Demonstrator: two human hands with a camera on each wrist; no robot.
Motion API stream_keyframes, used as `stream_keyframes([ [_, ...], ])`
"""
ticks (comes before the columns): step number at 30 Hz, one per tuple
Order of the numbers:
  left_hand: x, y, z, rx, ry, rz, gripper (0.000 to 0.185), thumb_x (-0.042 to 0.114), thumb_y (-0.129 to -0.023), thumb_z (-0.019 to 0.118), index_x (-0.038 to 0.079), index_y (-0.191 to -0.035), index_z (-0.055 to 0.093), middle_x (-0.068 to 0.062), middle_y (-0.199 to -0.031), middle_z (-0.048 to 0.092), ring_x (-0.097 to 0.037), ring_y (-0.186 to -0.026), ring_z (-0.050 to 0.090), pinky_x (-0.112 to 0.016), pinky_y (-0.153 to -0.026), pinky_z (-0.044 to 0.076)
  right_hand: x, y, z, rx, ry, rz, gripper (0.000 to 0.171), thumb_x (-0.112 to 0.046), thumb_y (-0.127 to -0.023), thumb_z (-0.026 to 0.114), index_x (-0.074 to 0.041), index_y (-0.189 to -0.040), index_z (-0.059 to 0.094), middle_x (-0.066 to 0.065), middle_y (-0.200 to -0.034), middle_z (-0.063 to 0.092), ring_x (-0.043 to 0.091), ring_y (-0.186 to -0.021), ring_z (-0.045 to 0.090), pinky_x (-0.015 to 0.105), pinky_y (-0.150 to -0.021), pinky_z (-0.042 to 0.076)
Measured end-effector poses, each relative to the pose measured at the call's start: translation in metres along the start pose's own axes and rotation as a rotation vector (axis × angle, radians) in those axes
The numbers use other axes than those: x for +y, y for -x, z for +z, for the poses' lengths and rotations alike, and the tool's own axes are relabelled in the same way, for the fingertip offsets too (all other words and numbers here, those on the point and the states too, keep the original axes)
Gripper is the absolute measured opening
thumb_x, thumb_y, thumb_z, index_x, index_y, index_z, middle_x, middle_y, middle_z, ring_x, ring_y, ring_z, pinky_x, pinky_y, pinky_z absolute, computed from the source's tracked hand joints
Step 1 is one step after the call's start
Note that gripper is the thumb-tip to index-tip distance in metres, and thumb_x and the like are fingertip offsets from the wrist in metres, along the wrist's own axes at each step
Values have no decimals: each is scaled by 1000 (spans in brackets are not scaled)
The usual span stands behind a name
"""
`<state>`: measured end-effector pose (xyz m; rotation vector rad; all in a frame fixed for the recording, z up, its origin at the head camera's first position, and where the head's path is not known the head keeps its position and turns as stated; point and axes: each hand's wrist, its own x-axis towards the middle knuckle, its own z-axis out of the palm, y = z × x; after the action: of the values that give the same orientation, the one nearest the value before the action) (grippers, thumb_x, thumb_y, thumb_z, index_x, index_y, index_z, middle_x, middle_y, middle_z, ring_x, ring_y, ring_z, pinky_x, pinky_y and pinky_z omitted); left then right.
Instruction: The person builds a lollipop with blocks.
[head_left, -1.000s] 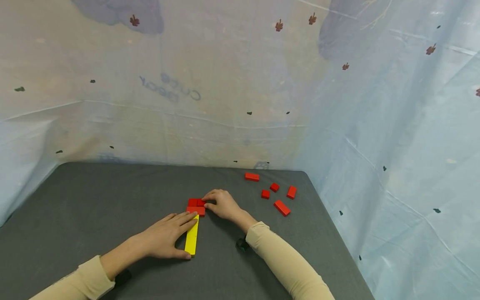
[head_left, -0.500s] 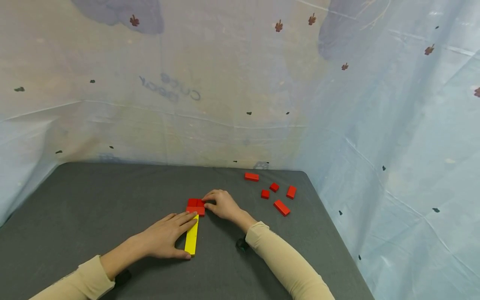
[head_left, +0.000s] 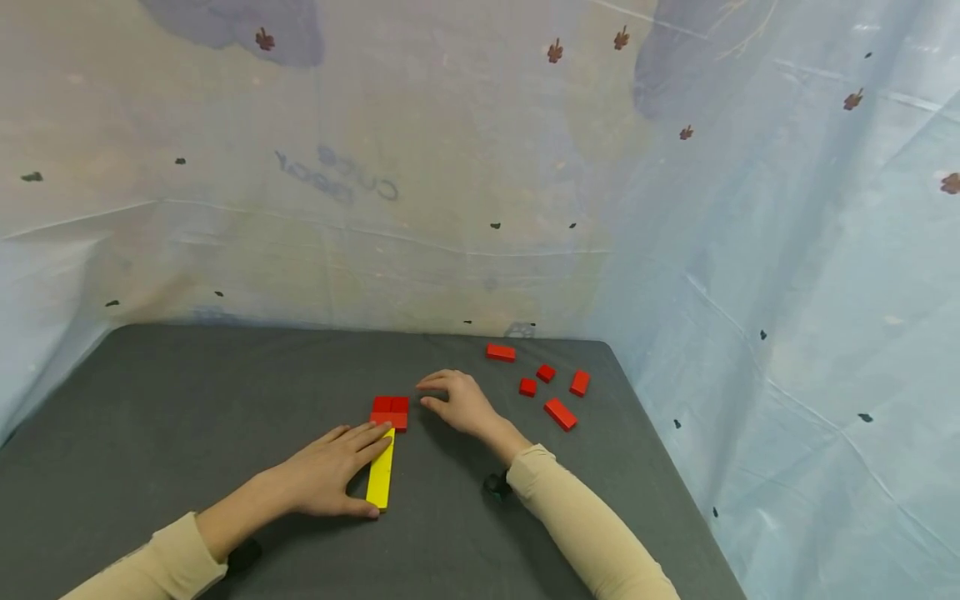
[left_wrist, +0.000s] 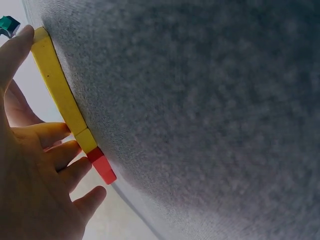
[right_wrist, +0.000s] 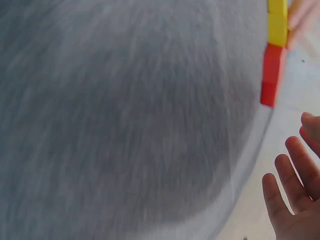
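Observation:
A long yellow strip of wooden blocks [head_left: 380, 479] lies on the dark table, with a visible seam near its far end [left_wrist: 85, 141]. Against that end sits a red oblong block [head_left: 397, 422], and behind it two small red blocks [head_left: 392, 404] stand side by side. My left hand [head_left: 322, 479] spans the strip: the thumb touches its near end, while the extended fingers rest along its far part and by the red oblong. To the right of the red blocks hovers my right hand [head_left: 461, 407], fingers loosely extended and holding nothing.
Several loose red blocks lie at the back right, among them an oblong block [head_left: 501, 352], a small cube [head_left: 528, 387] and a slanted oblong [head_left: 560, 413]. A printed plastic sheet [head_left: 450, 167] hangs behind and to the right of the grey table [head_left: 225, 383].
My right hand has let go of the right small red block and drawn back to the right. The left hand and the yellow strip keep their places.

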<state>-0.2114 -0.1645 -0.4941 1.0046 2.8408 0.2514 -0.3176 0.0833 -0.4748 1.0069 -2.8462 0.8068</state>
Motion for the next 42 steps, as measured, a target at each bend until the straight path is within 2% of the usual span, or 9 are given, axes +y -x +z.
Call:
stream_keyframes([
  [7, -1, 5, 1, 30, 4, 16, 105, 81, -72, 51, 16, -151, 29, -3, -158, 18, -27, -143, 20, -57, -110, 21, 20, 21, -27, 83, -18, 15, 33, -24, -91, 65, -18, -123, 65, -2, -125, 60, 17, -113, 55, 35, -89, 50],
  [12, -2, 7, 2, 47, 8, 27, 104, 82, -72, 49, 17, -151, 27, -1, -158, 16, -27, -144, 18, -56, -111, 19, 45, 42, -46, 141, 7, 86, 33, -23, -90, 66, -25, -123, 64, -5, -125, 59, 16, -106, 58, 34, -84, 52],
  [15, -3, 8, 1, 43, 13, 20, 104, 82, -73, 48, 17, -151, 28, 0, -158, 16, -26, -144, 18, -56, -112, 18, 63, 56, -57, 171, 14, 128, 33, -21, -90, 67, -24, -123, 65, -4, -124, 60, 18, -99, 60, 35, -79, 52],
  [18, -4, 8, 0, 33, 7, 7, 103, 83, -73, 47, 18, -151, 29, 0, -158, 17, -26, -144, 18, -56, -112, 18, 80, 71, -67, 188, 24, 163, 33, -21, -89, 67, -22, -122, 66, -3, -124, 61, 18, -98, 61, 37, -79, 52],
  [20, -5, 8, -1, 28, 5, 1, 103, 83, -73, 47, 18, -150, 29, 0, -158, 17, -25, -144, 18, -56, -112, 18, 92, 82, -74, 192, 25, 183, 34, -22, -90, 67, -19, -123, 65, -1, -125, 61, 19, -104, 61, 38, -82, 53],
  [25, -5, 7, -3, 11, 14, -6, 103, 83, -73, 47, 17, -150, 30, 0, -158, 17, -25, -144, 17, -56, -112, 18, 115, 106, -88, 148, 4, 203, 40, -18, -90, 66, -13, -129, 60, 4, -133, 56, 25, -112, 59, 44, -88, 51],
  [30, -4, 7, -4, -11, 24, -10, 103, 83, -73, 47, 18, -151, 29, 0, -158, 17, -26, -144, 17, -57, -112, 17, 128, 123, -98, 64, 46, 156, 43, -14, -90, 66, -11, -132, 58, 5, -135, 54, 29, -118, 55, 49, -93, 47],
  [36, -6, 8, -4, -12, 24, -3, 103, 83, -73, 47, 18, -151, 28, 0, -158, 17, -25, -144, 18, -56, -112, 18, 137, 132, -105, -42, 85, 63, 47, -9, -88, 66, -5, -134, 54, 13, -139, 50, 35, -127, 46, 55, -98, 40],
  [42, -7, 7, -4, -28, 12, -4, 103, 83, -72, 46, 19, -151, 27, 0, -158, 16, -25, -144, 18, -55, -112, 17, 143, 135, -107, -133, 113, 57, 47, -9, -89, 65, -8, -135, 54, 13, -144, 45, 37, -133, 38, 58, -103, 33],
])
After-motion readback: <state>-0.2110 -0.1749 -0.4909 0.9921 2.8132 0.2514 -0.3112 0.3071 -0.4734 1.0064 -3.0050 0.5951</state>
